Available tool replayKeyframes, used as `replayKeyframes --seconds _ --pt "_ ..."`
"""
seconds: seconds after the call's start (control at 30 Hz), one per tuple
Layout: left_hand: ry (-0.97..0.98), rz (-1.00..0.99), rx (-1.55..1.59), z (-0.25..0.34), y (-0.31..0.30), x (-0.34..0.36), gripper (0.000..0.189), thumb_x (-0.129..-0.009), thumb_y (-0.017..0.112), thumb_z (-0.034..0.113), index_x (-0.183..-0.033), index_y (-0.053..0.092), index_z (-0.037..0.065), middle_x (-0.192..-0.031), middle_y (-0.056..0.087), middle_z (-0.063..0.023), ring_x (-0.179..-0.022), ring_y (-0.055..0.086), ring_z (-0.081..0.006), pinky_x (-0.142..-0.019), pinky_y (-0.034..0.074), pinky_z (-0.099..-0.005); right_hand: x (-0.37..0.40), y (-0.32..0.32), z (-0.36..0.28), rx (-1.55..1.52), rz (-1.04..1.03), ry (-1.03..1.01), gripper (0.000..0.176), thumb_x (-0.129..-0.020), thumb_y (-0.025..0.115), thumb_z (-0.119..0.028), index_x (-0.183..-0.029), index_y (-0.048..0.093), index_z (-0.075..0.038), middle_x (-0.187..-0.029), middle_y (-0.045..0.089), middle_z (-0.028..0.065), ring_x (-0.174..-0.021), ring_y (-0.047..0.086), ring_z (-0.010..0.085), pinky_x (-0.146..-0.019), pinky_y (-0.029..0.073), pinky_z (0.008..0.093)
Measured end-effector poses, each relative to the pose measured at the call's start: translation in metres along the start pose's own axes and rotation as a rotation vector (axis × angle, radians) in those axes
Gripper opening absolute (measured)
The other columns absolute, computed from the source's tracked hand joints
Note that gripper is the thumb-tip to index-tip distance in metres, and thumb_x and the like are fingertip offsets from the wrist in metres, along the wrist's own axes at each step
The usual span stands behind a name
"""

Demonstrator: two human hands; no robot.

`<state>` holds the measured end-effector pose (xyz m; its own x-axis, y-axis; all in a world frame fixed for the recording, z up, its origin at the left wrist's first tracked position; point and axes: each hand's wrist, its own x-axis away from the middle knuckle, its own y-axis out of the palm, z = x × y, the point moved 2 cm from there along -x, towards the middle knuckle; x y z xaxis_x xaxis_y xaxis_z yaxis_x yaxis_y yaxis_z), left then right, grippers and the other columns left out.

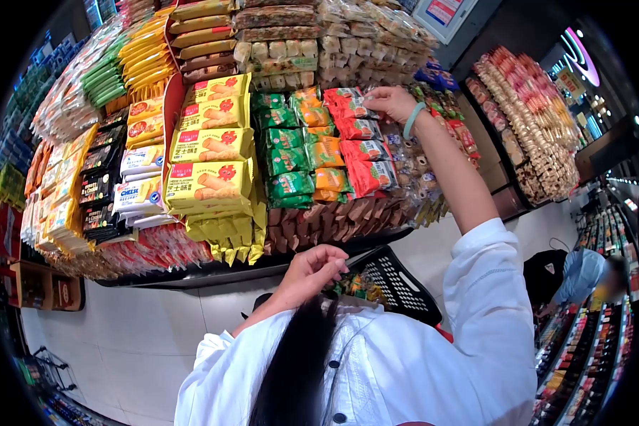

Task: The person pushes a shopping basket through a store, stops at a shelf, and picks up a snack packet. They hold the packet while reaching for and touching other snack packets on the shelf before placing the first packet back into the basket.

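Two hands are here. The right hand (396,105) reaches up to the red packs (361,129). Its fingertips are bent close together at the right edge of the top red pack. I cannot tell if they pinch it or just touch it. A light blue band (413,119) sits on the wrist, just behind these fingers. Left of the fingers come orange packs (326,151), then green packs (290,160), then big yellow packs (209,181) farther off. Shiny packs (415,163) lie below the fingers, right beside the red ones. The left hand (309,273) is down by the chest, well apart from the right one. Its fingers are loose and a bit curled. Brown packs (312,228) lie just past these fingers. A black basket (420,302) is to their right, with small packs (366,289) in it. Another person (581,277) is far to the right of both hands.
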<state>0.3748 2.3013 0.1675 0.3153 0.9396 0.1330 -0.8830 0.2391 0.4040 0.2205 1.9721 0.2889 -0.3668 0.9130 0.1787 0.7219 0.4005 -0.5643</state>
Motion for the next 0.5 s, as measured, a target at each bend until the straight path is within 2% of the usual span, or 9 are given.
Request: replayKeyframes --seconds 0.1,0.13,0.33,0.43,0.5 --pt "-0.021 0.0 -0.016 0.0 0.001 0.0 0.023 -0.092 0.057 0.019 -0.108 0.059 0.002 -0.089 0.064 -0.0025 -0.076 0.057 -0.0071 -0.069 0.046 -0.0209 0.009 0.003 -0.006 0.028 0.054 -0.074 0.027 -0.079 0.075 -0.022 -0.096 0.065 -0.004 -0.076 0.061 -0.0002 -0.066 0.056 0.0088 -0.061 0.048 0.0253" --pt "-0.022 0.0 -0.013 0.0 0.001 0.0 0.023 -0.092 0.057 0.019 -0.108 0.059 0.002 -0.089 0.064 -0.0025 -0.076 0.057 -0.0071 -0.069 0.046 -0.0209 0.003 0.002 0.001 0.05 0.03 -0.13 0.033 -0.077 0.076 -0.024 -0.099 0.064 -0.003 -0.083 0.064 0.0021 -0.075 0.058 0.0108 -0.069 0.049 0.0264" --pt "-0.015 -0.001 -0.003 -0.002 0.002 0.001 0.023 -0.092 0.058 0.019 -0.107 0.058 0.001 -0.088 0.063 -0.0025 -0.076 0.057 -0.0075 -0.069 0.046 -0.0209 -0.003 -0.004 0.01 0.194 0.094 -0.251 0.04 -0.075 0.076 -0.026 -0.105 0.063 -0.002 -0.092 0.065 0.0059 -0.083 0.06 0.0132 -0.077 0.049 0.0287" --pt "-0.016 0.005 -0.013 -0.003 0.001 0.001 0.023 -0.092 0.058 0.019 -0.107 0.058 0.001 -0.088 0.063 -0.0026 -0.076 0.057 -0.0076 -0.069 0.046 -0.0209 0.012 -0.003 -0.002 0.272 0.211 -0.356 0.04 -0.076 0.074 -0.026 -0.107 0.063 -0.003 -0.095 0.065 0.007 -0.086 0.061 0.0147 -0.079 0.05 0.0314" --pt "-0.022 0.01 -0.013 -0.005 0.0 0.001 0.023 -0.092 0.058 0.018 -0.107 0.058 0.001 -0.088 0.063 -0.0026 -0.076 0.057 -0.0075 -0.069 0.046 -0.021 0.013 -0.002 -0.004 0.369 0.235 -0.438 0.034 -0.076 0.073 -0.027 -0.103 0.067 -0.007 -0.095 0.065 0.0078 -0.085 0.062 0.0183 -0.079 0.05 0.0339"
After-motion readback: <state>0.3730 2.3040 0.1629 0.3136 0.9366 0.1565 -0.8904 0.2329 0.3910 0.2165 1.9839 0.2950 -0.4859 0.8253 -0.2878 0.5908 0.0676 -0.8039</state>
